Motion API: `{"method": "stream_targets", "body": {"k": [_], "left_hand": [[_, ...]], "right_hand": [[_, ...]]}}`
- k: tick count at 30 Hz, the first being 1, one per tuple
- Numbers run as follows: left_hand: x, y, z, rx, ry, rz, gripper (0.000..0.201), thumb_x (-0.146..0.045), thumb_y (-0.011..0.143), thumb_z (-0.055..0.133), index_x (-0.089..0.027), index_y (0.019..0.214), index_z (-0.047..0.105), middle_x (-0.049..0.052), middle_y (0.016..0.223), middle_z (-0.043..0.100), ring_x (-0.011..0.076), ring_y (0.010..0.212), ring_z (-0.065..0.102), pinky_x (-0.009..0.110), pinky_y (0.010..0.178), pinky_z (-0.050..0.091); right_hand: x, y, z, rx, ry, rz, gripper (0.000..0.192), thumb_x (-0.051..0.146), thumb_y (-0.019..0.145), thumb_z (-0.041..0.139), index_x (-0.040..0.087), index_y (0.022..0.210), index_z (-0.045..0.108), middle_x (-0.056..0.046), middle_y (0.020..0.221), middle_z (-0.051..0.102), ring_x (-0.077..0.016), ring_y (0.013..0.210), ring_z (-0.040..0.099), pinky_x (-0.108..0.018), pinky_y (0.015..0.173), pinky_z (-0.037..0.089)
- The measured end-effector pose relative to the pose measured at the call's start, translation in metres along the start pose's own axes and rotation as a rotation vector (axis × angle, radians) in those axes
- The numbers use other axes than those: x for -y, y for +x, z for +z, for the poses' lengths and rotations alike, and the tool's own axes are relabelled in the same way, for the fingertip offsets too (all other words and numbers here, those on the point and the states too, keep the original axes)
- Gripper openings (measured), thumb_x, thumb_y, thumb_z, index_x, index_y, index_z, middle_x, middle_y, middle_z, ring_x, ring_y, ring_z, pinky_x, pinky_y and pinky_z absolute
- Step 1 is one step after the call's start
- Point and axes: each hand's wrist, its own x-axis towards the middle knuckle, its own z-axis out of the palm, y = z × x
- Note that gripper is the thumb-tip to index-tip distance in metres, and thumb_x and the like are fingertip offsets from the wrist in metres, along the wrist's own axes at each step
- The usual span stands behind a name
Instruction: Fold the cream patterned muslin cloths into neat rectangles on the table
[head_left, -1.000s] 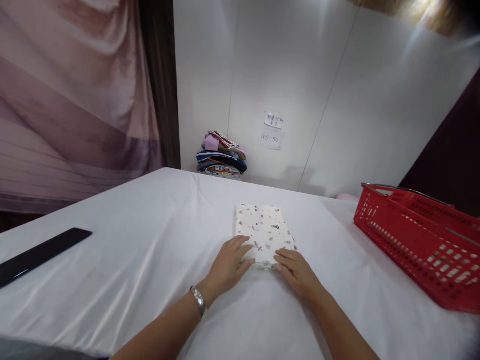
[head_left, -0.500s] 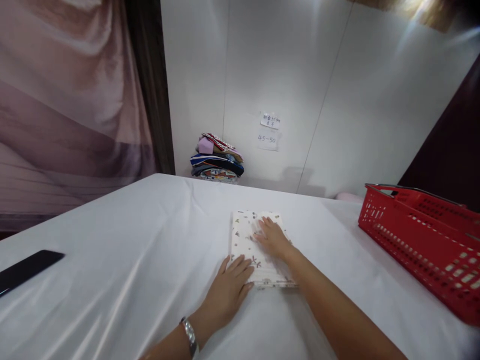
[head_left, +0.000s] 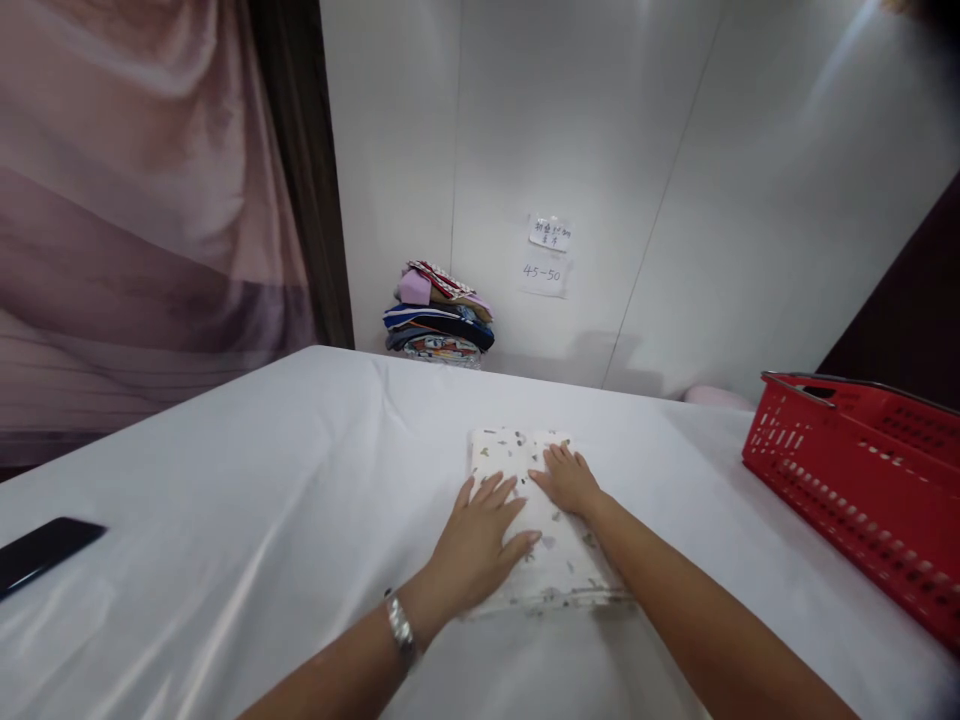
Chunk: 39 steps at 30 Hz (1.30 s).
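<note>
A folded white cloth (head_left: 551, 540) with a small scattered print lies flat on the white-covered table, its layered edge toward me. My left hand (head_left: 484, 535) rests on its left side with the fingers spread, a silvery bracelet (head_left: 400, 622) on the wrist. Farther up, my right hand (head_left: 568, 480) lies on the cloth's upper right part, fingers stretched out. Both palms press down from above and neither grips the fabric. Parts of the cloth are hidden under my hands and right forearm.
A red plastic basket (head_left: 847, 470) stands at the table's right side. A black phone-like slab (head_left: 49, 550) lies at the left. Beyond the far edge is a pile of folded fabrics (head_left: 441, 315), below and left of paper notes (head_left: 546, 262) on the wall.
My left hand has slid up and right onto the cloth. My right hand sits slightly farther right. The cloth appears a little lower and nearer in view, and the camera has shifted slightly.
</note>
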Motion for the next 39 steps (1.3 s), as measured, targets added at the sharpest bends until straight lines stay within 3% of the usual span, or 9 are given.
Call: {"method": "stream_targets", "body": {"k": [4, 10, 17, 21, 24, 26, 31, 35, 39], "left_hand": [[0.023, 0.022, 0.022, 0.073, 0.023, -0.125, 0.054, -0.048, 0.086, 0.044, -0.02, 0.132, 0.045, 0.01, 0.147, 0.029, 0.0295, 0.138, 0.017, 0.055, 0.109, 0.016], [0.031, 0.013, 0.034, 0.137, 0.05, -0.173, 0.057, -0.05, 0.089, 0.034, -0.025, 0.14, 0.032, 0.002, 0.15, 0.019, 0.0234, 0.14, 0.01, 0.05, 0.111, 0.015], [0.036, 0.012, 0.039, 0.071, -0.027, -0.164, 0.055, -0.049, 0.088, 0.037, -0.027, 0.138, 0.035, 0.0, 0.15, 0.021, 0.0244, 0.139, 0.011, 0.051, 0.111, 0.016], [0.042, 0.012, 0.042, -0.043, -0.152, -0.214, 0.053, -0.05, 0.088, 0.038, -0.023, 0.133, 0.043, 0.004, 0.151, 0.018, 0.025, 0.139, 0.012, 0.045, 0.112, 0.02], [0.044, 0.014, 0.037, -0.15, -0.232, -0.347, 0.057, -0.047, 0.086, 0.044, -0.017, 0.134, 0.041, 0.01, 0.15, 0.02, 0.0264, 0.138, 0.018, 0.041, 0.11, 0.025], [0.046, 0.015, 0.031, -0.176, -0.296, -0.428, 0.058, -0.042, 0.084, 0.048, -0.017, 0.135, 0.038, 0.012, 0.145, 0.032, 0.027, 0.132, 0.032, 0.04, 0.106, 0.031], [0.049, 0.017, 0.02, -0.087, -0.55, -0.578, 0.057, -0.036, 0.078, 0.056, -0.021, 0.131, 0.038, 0.009, 0.122, 0.058, 0.0245, 0.106, 0.057, 0.036, 0.088, 0.045], [0.048, 0.019, 0.024, 0.003, -0.58, -0.675, 0.063, -0.04, 0.074, 0.06, -0.018, 0.129, 0.04, 0.011, 0.116, 0.061, 0.0267, 0.101, 0.06, 0.037, 0.084, 0.046], [0.051, 0.023, 0.023, -0.054, -0.458, -0.64, 0.067, -0.035, 0.074, 0.06, -0.02, 0.134, 0.035, 0.01, 0.114, 0.062, 0.0268, 0.099, 0.06, 0.037, 0.084, 0.045]], "right_hand": [[-0.005, 0.015, -0.006, 0.007, 0.001, 0.055, 0.066, 0.057, 0.089, 0.026, 0.014, 0.139, 0.033, -0.013, 0.15, 0.021, -0.0272, 0.138, 0.012, -0.047, 0.108, 0.009], [-0.016, 0.026, 0.004, 0.07, 0.021, 0.088, 0.071, 0.057, 0.089, 0.022, 0.011, 0.143, 0.024, -0.009, 0.152, 0.014, -0.0238, 0.139, 0.006, -0.043, 0.108, 0.013], [-0.018, 0.024, -0.009, 0.036, 0.266, 0.123, 0.063, 0.052, 0.087, 0.034, 0.014, 0.138, 0.037, -0.009, 0.15, 0.023, -0.0228, 0.139, 0.012, -0.037, 0.111, 0.016], [-0.032, -0.004, -0.011, -0.072, 0.44, 0.282, 0.067, 0.051, 0.088, 0.032, 0.013, 0.143, 0.027, -0.01, 0.15, 0.022, -0.0227, 0.137, 0.02, -0.036, 0.111, 0.02], [-0.042, -0.04, -0.004, -0.101, 0.686, 0.419, 0.075, 0.051, 0.08, 0.05, 0.015, 0.142, 0.029, -0.012, 0.141, 0.04, -0.026, 0.123, 0.045, -0.036, 0.101, 0.036], [-0.045, -0.064, 0.001, -0.112, 0.781, 0.455, 0.077, 0.049, 0.076, 0.055, 0.017, 0.142, 0.031, -0.011, 0.132, 0.05, -0.0248, 0.11, 0.055, -0.033, 0.091, 0.044], [-0.039, -0.114, -0.002, -0.085, 0.809, 0.538, 0.076, 0.052, 0.076, 0.055, 0.022, 0.142, 0.031, -0.007, 0.111, 0.062, -0.0217, 0.091, 0.062, -0.029, 0.075, 0.049], [-0.038, -0.137, -0.011, -0.014, 0.888, 0.567, 0.079, 0.052, 0.077, 0.057, 0.02, 0.143, 0.029, -0.007, 0.097, 0.065, -0.0224, 0.088, 0.063, -0.033, 0.08, 0.048], [-0.026, -0.151, -0.015, 0.003, 1.062, 0.577, 0.084, 0.049, 0.072, 0.066, 0.021, 0.142, 0.028, -0.01, 0.104, 0.064, -0.0221, 0.094, 0.063, -0.034, 0.085, 0.046]]}}
